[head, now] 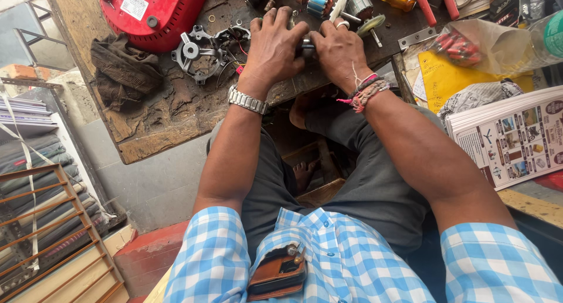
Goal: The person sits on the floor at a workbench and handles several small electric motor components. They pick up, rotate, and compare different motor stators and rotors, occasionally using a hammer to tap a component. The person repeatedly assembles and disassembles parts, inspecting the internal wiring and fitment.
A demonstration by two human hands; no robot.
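Small metal part (307, 43) between both hands' fingers (280, 22)

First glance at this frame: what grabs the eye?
Both hands meet at the middle of the worn wooden bench: the left hand and right hand close around a small dark metal part, mostly hidden between them. At the bench's far left edge sits a bright red housing, with a grey metal motor bracket just below it, beside the left hand. A copper-wound armature lies just beyond the fingers.
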